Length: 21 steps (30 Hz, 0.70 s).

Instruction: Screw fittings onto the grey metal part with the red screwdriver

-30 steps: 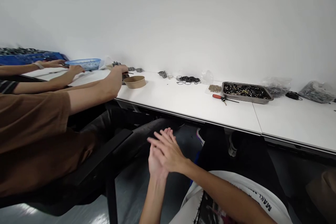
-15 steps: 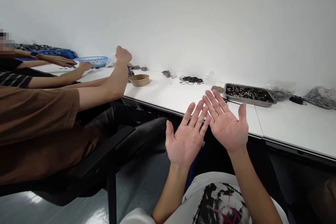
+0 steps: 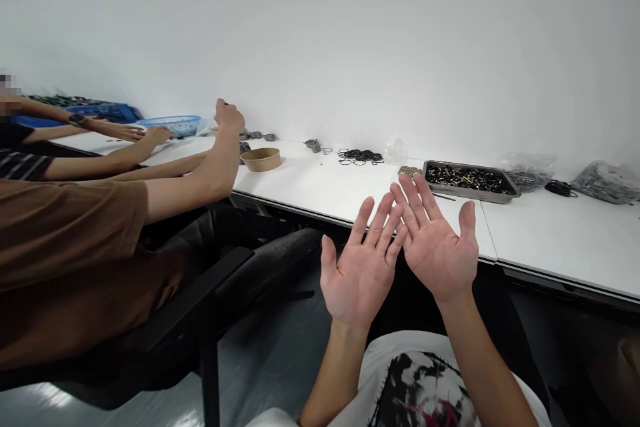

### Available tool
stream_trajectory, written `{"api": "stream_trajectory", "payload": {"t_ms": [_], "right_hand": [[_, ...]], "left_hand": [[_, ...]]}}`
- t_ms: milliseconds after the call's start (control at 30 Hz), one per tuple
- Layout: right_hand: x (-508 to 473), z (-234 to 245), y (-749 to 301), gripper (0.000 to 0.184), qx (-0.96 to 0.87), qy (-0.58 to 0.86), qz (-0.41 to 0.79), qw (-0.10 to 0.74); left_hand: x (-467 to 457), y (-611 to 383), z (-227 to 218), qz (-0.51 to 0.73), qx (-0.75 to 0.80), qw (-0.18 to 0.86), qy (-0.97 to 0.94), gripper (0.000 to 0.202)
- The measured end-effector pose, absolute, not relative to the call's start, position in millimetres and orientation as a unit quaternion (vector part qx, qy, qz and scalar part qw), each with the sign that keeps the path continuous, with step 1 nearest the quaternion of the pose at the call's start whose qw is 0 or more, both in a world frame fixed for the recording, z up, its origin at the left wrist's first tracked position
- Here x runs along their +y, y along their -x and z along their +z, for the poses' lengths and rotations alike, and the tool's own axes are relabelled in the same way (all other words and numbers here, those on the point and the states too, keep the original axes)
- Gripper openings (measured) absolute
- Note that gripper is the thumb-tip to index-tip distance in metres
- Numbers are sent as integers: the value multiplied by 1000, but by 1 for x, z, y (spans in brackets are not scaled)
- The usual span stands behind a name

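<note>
My left hand (image 3: 361, 273) is held palm up in front of the table edge, its fingers spread and nothing in it. Beside it my right hand (image 3: 440, 250) is turned up the same way, also bare, and the fingertips of the two hands overlap in view. Beyond the right fingertips lies a small heap of brassy pieces (image 3: 410, 171). A metal tray (image 3: 505, 198) full of small black and gold parts stands behind my right hand. Farther left is a loose pile of black rings or loops (image 3: 361, 156).
Clear plastic bags (image 3: 607, 181) and a black bundle (image 3: 560, 188) lie on the right of the white table (image 3: 560, 233). Left are a brown bowl (image 3: 263, 160), grey parts (image 3: 313, 145), a blue basket (image 3: 175, 125), and a co-worker's raised arm (image 3: 225, 153). A chair armrest (image 3: 220, 273) is near my left.
My two hands have shifted slightly right and stay open. The table items appear a little farther left in view. The co-worker's raised fist sits slightly lower.
</note>
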State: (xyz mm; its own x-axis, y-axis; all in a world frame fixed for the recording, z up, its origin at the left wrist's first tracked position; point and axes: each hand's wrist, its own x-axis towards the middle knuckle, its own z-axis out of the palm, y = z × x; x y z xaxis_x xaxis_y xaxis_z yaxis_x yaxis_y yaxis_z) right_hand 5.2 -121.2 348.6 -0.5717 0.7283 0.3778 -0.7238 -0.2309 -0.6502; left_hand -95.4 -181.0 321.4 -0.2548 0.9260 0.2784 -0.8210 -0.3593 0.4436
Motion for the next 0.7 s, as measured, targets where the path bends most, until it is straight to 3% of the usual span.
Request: {"api": "stream_trajectory", "payload": {"t_ms": [700], "right_hand": [[-120, 344, -8, 75, -439, 10, 771, 461]], "left_hand": [[-178, 97, 314, 781, 96, 562, -256, 70]]}}
